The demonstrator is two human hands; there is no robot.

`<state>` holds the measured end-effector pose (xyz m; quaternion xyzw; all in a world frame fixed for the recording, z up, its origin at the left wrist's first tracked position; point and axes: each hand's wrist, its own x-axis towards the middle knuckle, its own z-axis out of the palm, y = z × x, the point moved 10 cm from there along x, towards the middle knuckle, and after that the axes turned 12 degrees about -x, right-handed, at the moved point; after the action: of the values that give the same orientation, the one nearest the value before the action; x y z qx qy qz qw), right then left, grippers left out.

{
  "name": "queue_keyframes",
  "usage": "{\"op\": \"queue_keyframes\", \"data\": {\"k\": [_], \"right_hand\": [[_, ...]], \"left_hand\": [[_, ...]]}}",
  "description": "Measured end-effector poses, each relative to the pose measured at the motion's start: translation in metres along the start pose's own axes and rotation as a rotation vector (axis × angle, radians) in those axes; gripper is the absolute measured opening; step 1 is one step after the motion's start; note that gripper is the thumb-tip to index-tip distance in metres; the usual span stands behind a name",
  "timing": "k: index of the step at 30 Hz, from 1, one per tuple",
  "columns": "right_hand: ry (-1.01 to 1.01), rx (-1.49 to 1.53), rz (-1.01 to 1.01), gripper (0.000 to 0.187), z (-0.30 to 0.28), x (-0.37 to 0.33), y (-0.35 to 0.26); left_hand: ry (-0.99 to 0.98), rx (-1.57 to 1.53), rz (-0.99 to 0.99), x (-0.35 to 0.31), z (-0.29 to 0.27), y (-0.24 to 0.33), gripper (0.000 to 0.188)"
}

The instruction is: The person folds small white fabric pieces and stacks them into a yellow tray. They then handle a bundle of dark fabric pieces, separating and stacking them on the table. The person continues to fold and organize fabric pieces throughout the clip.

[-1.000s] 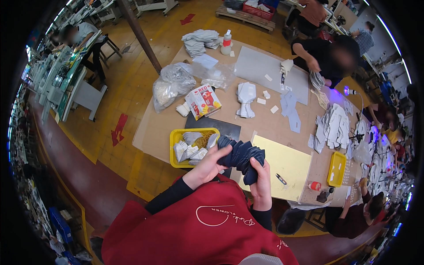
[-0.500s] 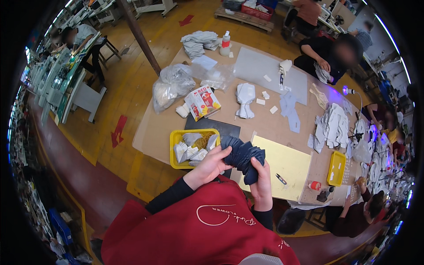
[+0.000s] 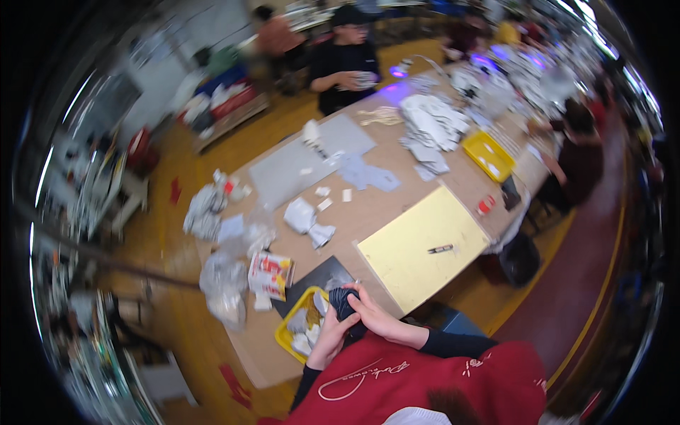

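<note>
A bundle of dark navy fabric pieces is held between my two hands, near my body at the table's front edge. My left hand grips it from below and the left, thumb up along it. Over its right side wraps my right hand, fingers curled round. Just left of the hands stands a yellow plastic basket with grey and white fabric bundles and tan rubber bands in it. Behind the bundle lies a black mat. Thread snips rest on a pale yellow board to the right.
A colourful carton and a stuffed plastic bag sit left on the table. Light fabric pieces lie mid-table. Farther right are a fabric heap and a yellow tray. Across the table, a co-worker holds light pieces.
The view has swung to the right. My hands have come closer together, and the navy pieces, fanned out before, are now gathered into a compact bundle.
</note>
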<state>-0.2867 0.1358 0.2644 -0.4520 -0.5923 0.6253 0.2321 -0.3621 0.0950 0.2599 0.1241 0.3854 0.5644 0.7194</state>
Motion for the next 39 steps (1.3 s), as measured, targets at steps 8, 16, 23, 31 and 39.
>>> {"op": "queue_keyframes", "data": {"k": [8,16,23,31,39], "right_hand": [[0.027,0.072,0.123,0.066,0.001,-0.03,-0.004],[0.424,0.091,0.013,0.096,-0.054,-0.071,0.004],[0.035,-0.678,0.172,0.092,-0.062,-0.079,0.08],[-0.773,-0.644,0.153,0.063,-0.07,-0.041,0.243],[-0.832,-0.471,0.418,0.058,-0.219,0.062,0.375]], "left_hand": [[-0.051,0.141,-0.085,0.018,-0.004,-0.003,0.055],[-0.09,0.075,-0.175,0.054,-0.028,-0.037,0.055],[-0.086,0.356,-0.108,0.081,-0.012,-0.051,0.054],[0.167,1.072,0.291,0.144,-0.011,-0.071,0.068],[0.477,1.305,0.288,0.273,-0.017,-0.135,0.064]]}}
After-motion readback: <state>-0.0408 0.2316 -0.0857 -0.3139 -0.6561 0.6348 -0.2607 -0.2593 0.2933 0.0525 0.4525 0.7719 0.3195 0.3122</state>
